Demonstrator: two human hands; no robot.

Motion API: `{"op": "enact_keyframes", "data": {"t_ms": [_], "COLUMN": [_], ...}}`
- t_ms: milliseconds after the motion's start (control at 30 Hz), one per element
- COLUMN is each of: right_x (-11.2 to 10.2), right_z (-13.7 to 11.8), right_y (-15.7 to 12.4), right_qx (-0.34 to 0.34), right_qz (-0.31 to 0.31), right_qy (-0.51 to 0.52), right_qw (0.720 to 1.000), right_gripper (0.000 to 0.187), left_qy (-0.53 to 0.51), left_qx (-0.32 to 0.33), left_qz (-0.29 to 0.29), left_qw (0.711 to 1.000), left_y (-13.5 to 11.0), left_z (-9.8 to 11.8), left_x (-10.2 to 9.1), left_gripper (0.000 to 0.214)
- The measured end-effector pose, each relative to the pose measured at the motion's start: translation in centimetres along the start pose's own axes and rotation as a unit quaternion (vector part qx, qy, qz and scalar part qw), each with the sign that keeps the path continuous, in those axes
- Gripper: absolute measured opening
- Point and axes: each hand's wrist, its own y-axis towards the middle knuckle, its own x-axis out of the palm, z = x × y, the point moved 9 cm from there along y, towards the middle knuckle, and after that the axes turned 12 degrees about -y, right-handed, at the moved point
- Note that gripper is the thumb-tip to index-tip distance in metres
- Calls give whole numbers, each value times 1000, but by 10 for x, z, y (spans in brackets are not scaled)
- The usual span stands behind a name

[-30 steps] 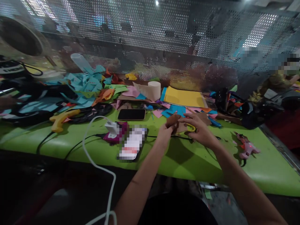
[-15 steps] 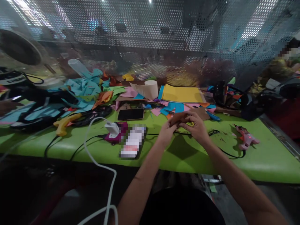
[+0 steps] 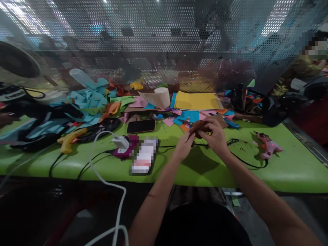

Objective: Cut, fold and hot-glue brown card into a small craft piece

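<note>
Green covering spreads over the table [image 3: 294, 171] beneath both hands. Farthest to the left of the left hand [image 3: 185, 146], and beyond it, is a round fan [image 3: 17, 58], partly cut off at the edge of view. Also well apart on that side lies a yellow glue gun [image 3: 67, 140], its cord dropping toward the table's front edge. Turquoise paper [image 3: 88, 97] is heaped farther back than the left hand. Closer in, still leftward, a white plug [image 3: 120, 142] sits in a purple power socket [image 3: 128, 150]. A dark phone [image 3: 140, 125] lies to the left of the left hand and a little beyond it; a lit phone [image 3: 145, 155], its screen blurred out, lies nearer the person. Straight past the left hand, slightly left, stands a white roll [image 3: 162, 97].

The left hand pinches the left end of a brown piece [image 3: 198, 125], which is between the two hands and mostly hidden by fingers. The right hand [image 3: 215, 136] grips the other end, fingers curved over the top, thumb below. A bit of yellow [image 3: 210, 133] shows inside the right hand; what it is, I cannot tell. Beyond both hands lie yellow sheets [image 3: 197, 100], with blue scraps [image 3: 192, 116] closer in.

Just past the right hand is flat brown cardboard [image 3: 221, 120]. Well to its right lies a pink glue gun [image 3: 270, 148], a red light glowing on it, its black cord [image 3: 247, 165] curving back toward the right wrist. At the far right, beyond the hands, is another person [image 3: 311, 65].
</note>
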Motion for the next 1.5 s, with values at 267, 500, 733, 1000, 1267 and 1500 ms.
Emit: {"op": "enact_keyframes", "data": {"t_ms": [267, 500, 733, 1000, 1267, 1500], "right_x": [6, 10, 9, 5, -2, -3], "right_z": [4, 4, -1, 12, 19, 11], "right_y": [0, -3, -4, 0, 4, 5], "right_qx": [10, 11, 25, 49, 69, 35], "right_qz": [-31, -39, -57, -28, -21, -44], "right_qy": [21, 42, 59, 90, 114, 91], "right_qw": [999, 998, 996, 994, 991, 994], "right_gripper": [9, 16, 31, 19, 21, 23], "left_qy": [190, 387, 447, 229, -96, -73], "left_qx": [111, 94, 81, 89, -46, -59], "left_qz": [-48, -21, -2, -19, -17, -74], "left_qw": [974, 917, 891, 969, 994, 993], "left_y": [-1, -7, -8, -5, -2, 0], "left_z": [12, 13, 10, 13, -5, -12], "left_x": [13, 17, 17, 13, 2, 10], "left_gripper": [50, 56, 55, 54, 59, 54]}}
